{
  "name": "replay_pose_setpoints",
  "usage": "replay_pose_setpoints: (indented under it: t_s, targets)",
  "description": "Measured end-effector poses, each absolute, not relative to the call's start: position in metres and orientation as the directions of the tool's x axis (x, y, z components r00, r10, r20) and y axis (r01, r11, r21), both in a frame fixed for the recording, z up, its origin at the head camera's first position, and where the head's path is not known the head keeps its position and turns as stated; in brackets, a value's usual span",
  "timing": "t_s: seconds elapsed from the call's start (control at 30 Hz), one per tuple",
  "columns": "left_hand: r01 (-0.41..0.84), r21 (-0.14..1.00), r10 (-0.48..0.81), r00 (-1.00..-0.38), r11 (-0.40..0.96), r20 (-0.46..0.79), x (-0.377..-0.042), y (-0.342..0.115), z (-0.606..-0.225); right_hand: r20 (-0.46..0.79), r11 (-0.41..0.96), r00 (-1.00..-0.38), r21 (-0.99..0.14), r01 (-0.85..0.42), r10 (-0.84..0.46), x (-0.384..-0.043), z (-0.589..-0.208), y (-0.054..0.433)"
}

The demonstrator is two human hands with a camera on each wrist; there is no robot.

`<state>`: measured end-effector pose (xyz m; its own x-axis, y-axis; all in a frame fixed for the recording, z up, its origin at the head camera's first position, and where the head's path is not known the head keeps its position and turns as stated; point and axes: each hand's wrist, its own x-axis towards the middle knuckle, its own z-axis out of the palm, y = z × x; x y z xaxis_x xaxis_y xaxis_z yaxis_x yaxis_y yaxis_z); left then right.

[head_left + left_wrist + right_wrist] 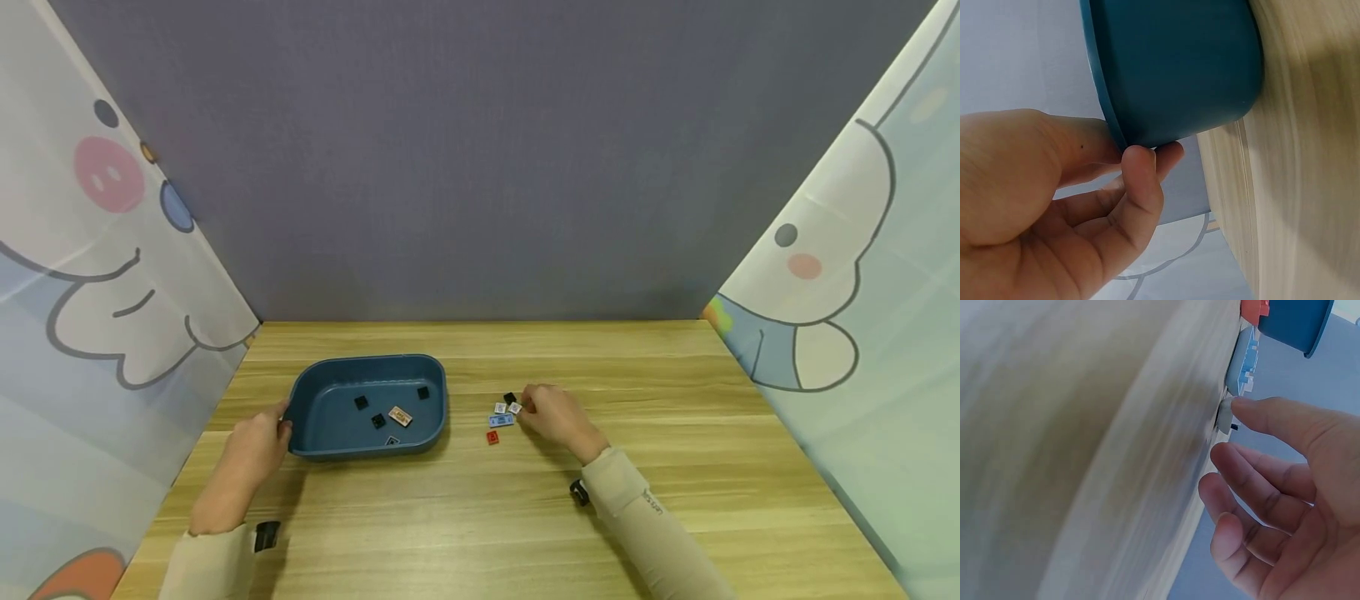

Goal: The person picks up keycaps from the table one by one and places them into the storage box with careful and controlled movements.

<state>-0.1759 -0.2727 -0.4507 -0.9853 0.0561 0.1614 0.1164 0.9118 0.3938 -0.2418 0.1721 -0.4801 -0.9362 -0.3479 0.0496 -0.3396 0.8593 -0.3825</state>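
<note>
At the left, my left hand pinches the near-left rim of a dark blue plastic tub, thumb and fingers meeting at the lip in the left wrist view. My right hand is over the wood at a small cluster of toy blocks, its fingers loosely bent. The thumb touches a small white block, while the index fingertip is just apart from it. Beside that are another white block, a black one, a longer blue one with printing and a red one.
Inside the tub lie several small black blocks and a longer orange-tan printed one. The wooden table meets a grey panel at the back. Cartoon-printed cloths hang on both sides.
</note>
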Motion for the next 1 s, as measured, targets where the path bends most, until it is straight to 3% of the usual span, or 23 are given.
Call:
replay_pose_setpoints:
  t_s: [1.0]
  targets:
    - [0.116, 0.383, 0.058, -0.985, 0.916, 0.160, -0.1764, -0.2724, -0.4500, 0.048, 0.871, -0.934, -0.345, -0.349, -0.354, -0.2432, -0.4815, 0.1651]
